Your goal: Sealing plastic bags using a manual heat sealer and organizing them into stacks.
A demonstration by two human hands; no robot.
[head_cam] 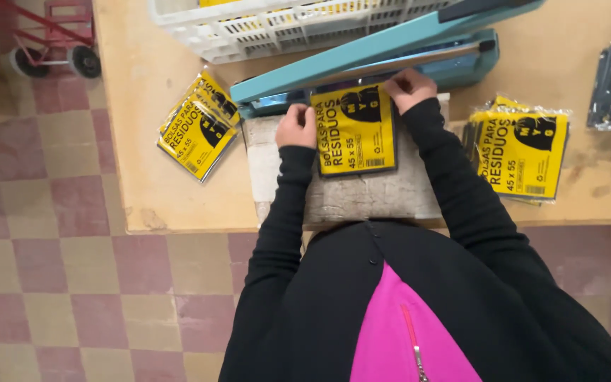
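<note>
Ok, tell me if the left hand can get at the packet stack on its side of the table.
Probably yes. The left hand pinches the middle packet at the sealer; bare table lies between it and the left stack, nothing blocking.

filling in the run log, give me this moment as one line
left hand: on yellow packet left edge | right hand: pinching its top corner | packet top at open teal heat sealer | packet stacks either side

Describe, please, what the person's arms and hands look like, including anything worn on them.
Both arms are covered to the wrist by long, close-fitting black sleeves. The left hand and the right hand are bare, with no gloves; no rings or watch can be made out. The sleeves belong to a black buttoned top worn open over a bright pink zipped garment.
</note>
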